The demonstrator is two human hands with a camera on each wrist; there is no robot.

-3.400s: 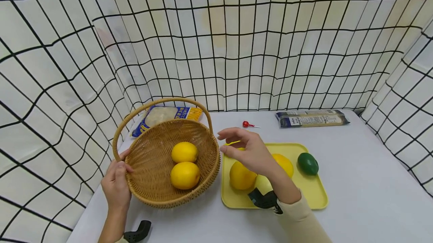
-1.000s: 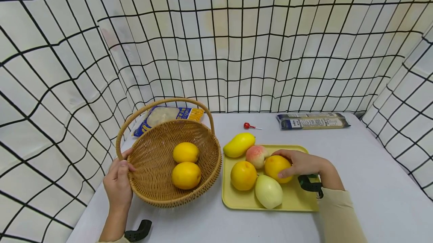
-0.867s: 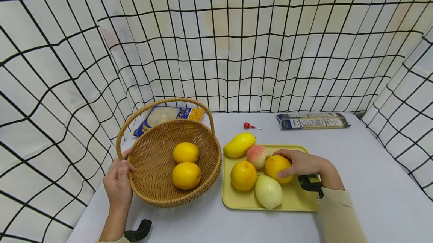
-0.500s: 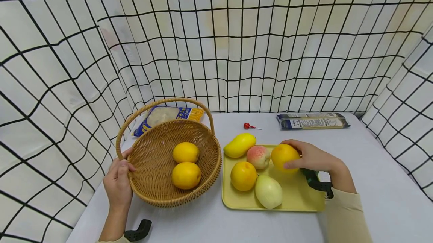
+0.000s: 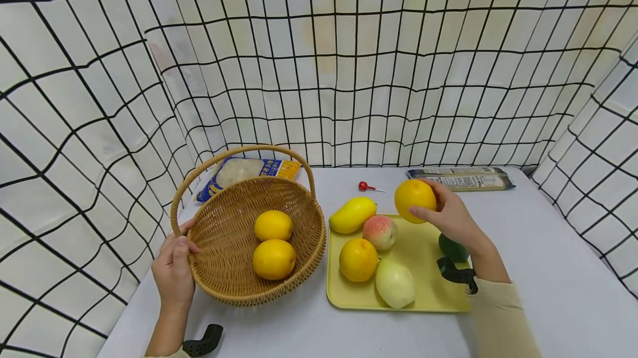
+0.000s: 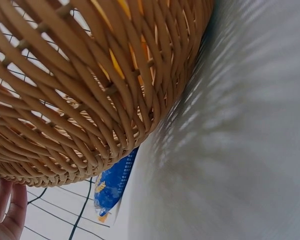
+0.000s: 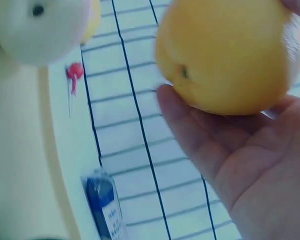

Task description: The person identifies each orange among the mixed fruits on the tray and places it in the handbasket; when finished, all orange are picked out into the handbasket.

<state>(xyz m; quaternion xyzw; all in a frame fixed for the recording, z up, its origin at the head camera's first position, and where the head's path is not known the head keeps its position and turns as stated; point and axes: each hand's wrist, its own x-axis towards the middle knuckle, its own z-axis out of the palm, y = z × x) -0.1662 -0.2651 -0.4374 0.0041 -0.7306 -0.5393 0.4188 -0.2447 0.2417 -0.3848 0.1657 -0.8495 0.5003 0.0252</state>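
My left hand (image 5: 171, 275) grips the left rim of a wicker basket (image 5: 219, 241), which tilts toward me. Two yellow fruits like lemons (image 5: 274, 259) lie inside it. Up above the far edge of a yellow tray (image 5: 428, 291), my right hand (image 5: 456, 216) holds an orange (image 5: 415, 200); the right wrist view shows the fingers beneath this orange (image 7: 225, 60). On the tray sit a second orange (image 5: 358, 260), a peach (image 5: 380, 231), a pale green pear-like fruit (image 5: 395, 285) and a mango (image 5: 353, 215) at the far left corner. A dark green fruit (image 5: 451, 248) is partly behind my right wrist.
Behind the basket lies a blue and yellow food bag (image 5: 239, 172). A red lollipop (image 5: 370, 187) lies beyond the tray, with a long flat packet (image 5: 463, 179) at the back right. Black-lined white cloth (image 5: 369, 70) walls in the table on the back and sides.
My right hand came from near the basket to the tray, took hold of the orange and lifted it up and away toward the far edge. My left hand still holds the basket.
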